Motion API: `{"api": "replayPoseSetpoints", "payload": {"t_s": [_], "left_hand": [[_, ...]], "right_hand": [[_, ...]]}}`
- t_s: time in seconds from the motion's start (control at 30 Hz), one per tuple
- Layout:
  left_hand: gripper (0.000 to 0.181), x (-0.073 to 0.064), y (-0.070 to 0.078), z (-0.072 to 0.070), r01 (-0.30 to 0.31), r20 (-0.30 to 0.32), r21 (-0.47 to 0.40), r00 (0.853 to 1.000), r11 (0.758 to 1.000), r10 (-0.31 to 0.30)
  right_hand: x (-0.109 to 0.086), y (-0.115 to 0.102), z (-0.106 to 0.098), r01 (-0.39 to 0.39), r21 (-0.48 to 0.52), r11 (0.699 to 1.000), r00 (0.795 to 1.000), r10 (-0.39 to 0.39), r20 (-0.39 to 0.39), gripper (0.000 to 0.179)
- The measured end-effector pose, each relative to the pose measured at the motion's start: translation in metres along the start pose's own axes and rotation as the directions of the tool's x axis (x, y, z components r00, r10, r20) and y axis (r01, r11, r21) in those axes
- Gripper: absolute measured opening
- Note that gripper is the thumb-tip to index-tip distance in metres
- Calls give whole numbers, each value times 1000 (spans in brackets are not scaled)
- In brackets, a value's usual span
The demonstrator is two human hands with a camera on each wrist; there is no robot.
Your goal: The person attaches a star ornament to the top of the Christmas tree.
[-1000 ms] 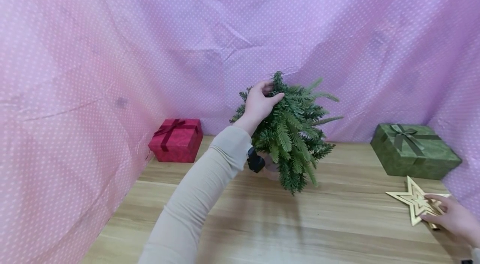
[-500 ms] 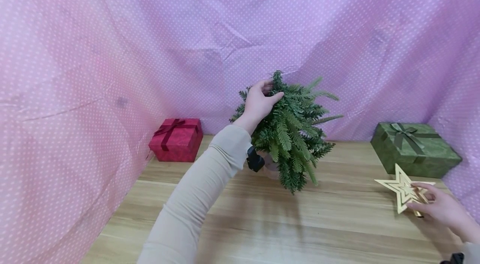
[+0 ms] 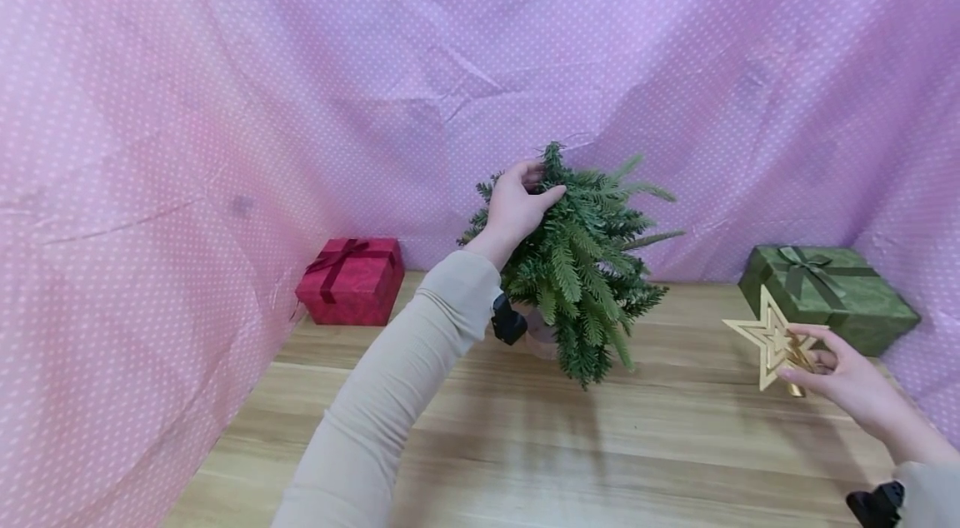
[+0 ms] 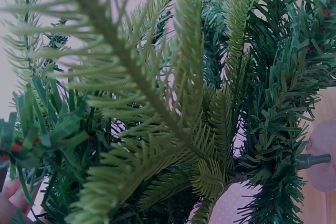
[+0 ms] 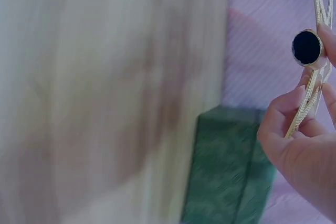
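Note:
A small artificial Christmas tree [image 3: 581, 261] stands in the middle of the table, its pale base [image 3: 542, 336] partly behind the branches. Near the treetop my left hand [image 3: 517, 201] holds the upper branches between thumb and curled fingers; some fingertips are hidden by needles. Branches [image 4: 210, 129] fill most of the left wrist view. My right hand [image 3: 851, 378] pinches a gold star tree topper [image 3: 772, 342], held above the table right of the tree. In the right wrist view the star [image 5: 304, 108] is edge-on, with the dark round opening of its socket [image 5: 306, 48] facing the camera.
A red gift box [image 3: 356, 291] with a dark ribbon sits at the back left. Behind the right hand is a green gift box [image 3: 873, 307] with a bow. Pink dotted cloth [image 3: 420, 53] hangs round the wooden table [image 3: 600, 461].
My right hand has lifted the star off the table area by the green box and carried it left and away from me. The left hand has stayed at the treetop.

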State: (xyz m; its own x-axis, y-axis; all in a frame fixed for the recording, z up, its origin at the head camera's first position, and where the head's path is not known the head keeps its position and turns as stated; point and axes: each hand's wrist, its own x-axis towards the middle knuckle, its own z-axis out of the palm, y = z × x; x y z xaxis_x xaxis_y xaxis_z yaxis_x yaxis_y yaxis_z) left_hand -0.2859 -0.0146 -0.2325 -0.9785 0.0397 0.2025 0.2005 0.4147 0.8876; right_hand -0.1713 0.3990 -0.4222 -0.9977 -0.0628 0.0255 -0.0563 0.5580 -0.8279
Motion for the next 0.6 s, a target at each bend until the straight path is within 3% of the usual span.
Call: {"api": "replayPoseSetpoints", "payload": {"t_s": [0.33, 0.47, 0.6], "left_hand": [[51, -1, 1, 0, -16, -9, 5, 1000, 1000, 16], [52, -2, 0, 0, -23, -11, 5, 1000, 1000, 23], [53, -2, -1, 0, -25, -11, 6, 1000, 1000, 25]], "right_hand": [[14, -50, 14, 84, -71, 994, 996, -86, -33, 62], [19, -68, 16, 150, 19, 989, 987, -149, -62, 64], [25, -87, 13, 216, 153, 964, 976, -206, -77, 65]]}}
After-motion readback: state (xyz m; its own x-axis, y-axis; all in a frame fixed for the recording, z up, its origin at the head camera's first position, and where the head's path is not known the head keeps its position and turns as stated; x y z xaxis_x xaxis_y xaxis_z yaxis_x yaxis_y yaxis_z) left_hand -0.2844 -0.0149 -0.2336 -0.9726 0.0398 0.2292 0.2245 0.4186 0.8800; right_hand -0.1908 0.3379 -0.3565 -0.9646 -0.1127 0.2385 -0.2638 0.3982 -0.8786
